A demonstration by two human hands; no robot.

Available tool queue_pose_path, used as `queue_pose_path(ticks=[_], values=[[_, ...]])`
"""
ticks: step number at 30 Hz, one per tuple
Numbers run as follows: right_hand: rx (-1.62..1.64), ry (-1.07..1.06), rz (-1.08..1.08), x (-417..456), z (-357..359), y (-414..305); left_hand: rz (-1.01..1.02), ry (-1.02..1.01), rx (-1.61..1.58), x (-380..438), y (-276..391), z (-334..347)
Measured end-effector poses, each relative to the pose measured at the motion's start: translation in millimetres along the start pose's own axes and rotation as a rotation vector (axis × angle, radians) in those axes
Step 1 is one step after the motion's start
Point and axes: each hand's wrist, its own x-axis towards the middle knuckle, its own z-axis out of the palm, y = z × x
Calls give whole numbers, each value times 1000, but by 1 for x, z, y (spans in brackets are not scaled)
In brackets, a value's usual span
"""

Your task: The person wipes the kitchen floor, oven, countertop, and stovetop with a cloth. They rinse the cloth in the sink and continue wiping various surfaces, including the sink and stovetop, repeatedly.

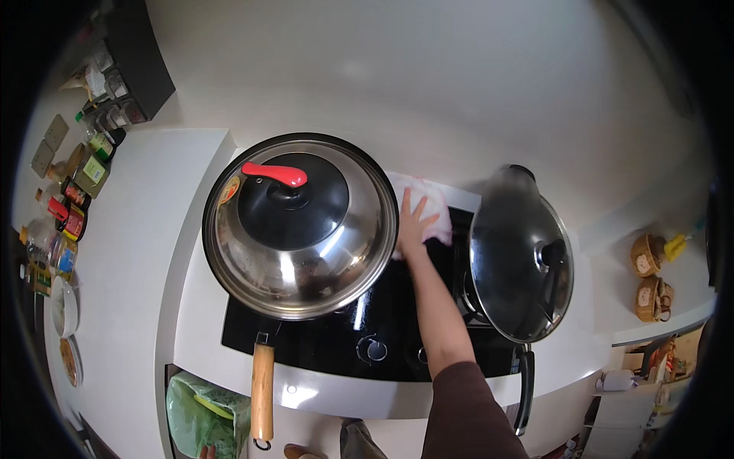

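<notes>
My right hand (414, 226) lies flat with its fingers spread on a white and pink cloth (431, 198). The cloth rests at the back of a black glass gas hob (344, 344), partly hidden by a large wok. That wok's domed steel lid (309, 275), with a red handle (275, 174), is just left of my hand; its wooden handle (262, 390) points toward me. To the right stands a pan with a tilted glass lid (516, 264) and a black handle (524, 393). Only fingertips of my left hand (207, 452) show at the bottom edge, near a green plastic bag (198, 413).
Bottles and jars (86, 172) line the left counter (126, 241), with a white bowl (64, 307) nearer me. A dark spice rack (135, 63) is at upper left. Two small woven baskets (648, 298) sit at the right. A hob knob (377, 350) faces me.
</notes>
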Motion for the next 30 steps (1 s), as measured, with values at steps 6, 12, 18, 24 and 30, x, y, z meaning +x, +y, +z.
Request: queue_pose_path(ticks=[6, 12, 18, 24, 30], values=[[98, 173, -99, 22, 4, 2, -10, -10, -64, 4, 2, 0], [776, 426, 180, -96, 29, -65, -2, -8, -145, -4, -26, -6], [1270, 719, 800, -240, -7, -182, 62, 32, -268, -23, -65, -38], [1045, 385, 109, -326, 16, -316, 119, 76, -410, -55, -159, -32], [613, 209, -306, -335, -6, -240, 124, -3, -307, -85, -134, -53]])
